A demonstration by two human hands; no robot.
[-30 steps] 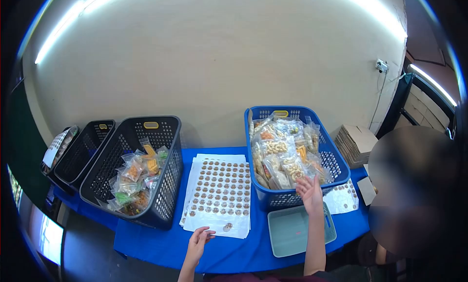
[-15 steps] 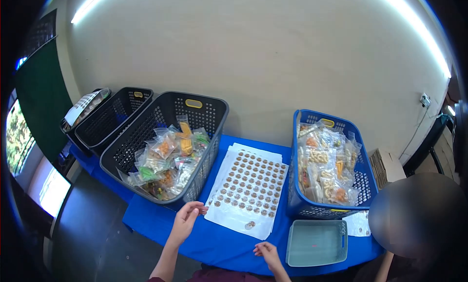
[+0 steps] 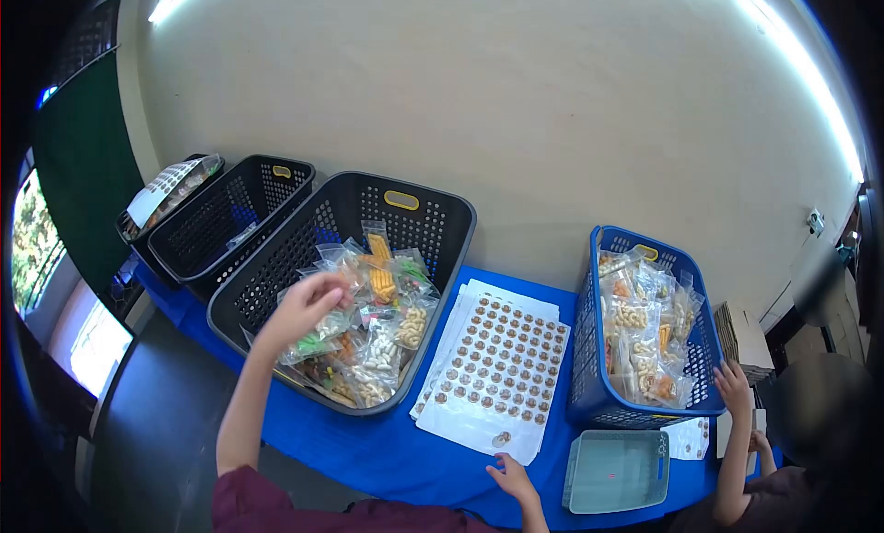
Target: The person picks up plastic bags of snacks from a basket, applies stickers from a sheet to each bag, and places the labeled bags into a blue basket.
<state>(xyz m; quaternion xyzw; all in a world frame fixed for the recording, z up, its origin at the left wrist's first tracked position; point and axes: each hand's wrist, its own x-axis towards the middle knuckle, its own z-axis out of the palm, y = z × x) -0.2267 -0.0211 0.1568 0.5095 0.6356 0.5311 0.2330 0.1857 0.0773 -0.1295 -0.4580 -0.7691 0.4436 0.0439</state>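
My left hand [image 3: 315, 305] reaches over the large black basket [image 3: 442, 202], its fingers loosely bent and apart with nothing visible in them. Below and around it lie several clear zip bags [image 3: 379, 349] of snacks, some yellow, some pale, some with green. Whether the hand touches a bag cannot be made out. My right hand [image 3: 513, 478] is low at the near edge of a white sheet of round brown stickers [image 3: 502, 363], its thumb and fingers spread. Close to those fingertips, a lone round sticker [image 3: 501, 437] sits on the bare lower part of the sheet.
On the right stands a blue basket [image 3: 580, 358] full of snack bags, with a grey-green tray [image 3: 615, 509] before it. A co-worker's hand [image 3: 733, 386] is beside it. Farther left, another black basket [image 3: 184, 243] contains a small packet [image 3: 241, 236]. Cardboard [image 3: 744, 335] leans behind.
My left hand has moved from the sheet's left edge up over the black basket. My right hand stays near the sheet. A co-worker's hand has appeared beside the blue basket. The view has shifted.
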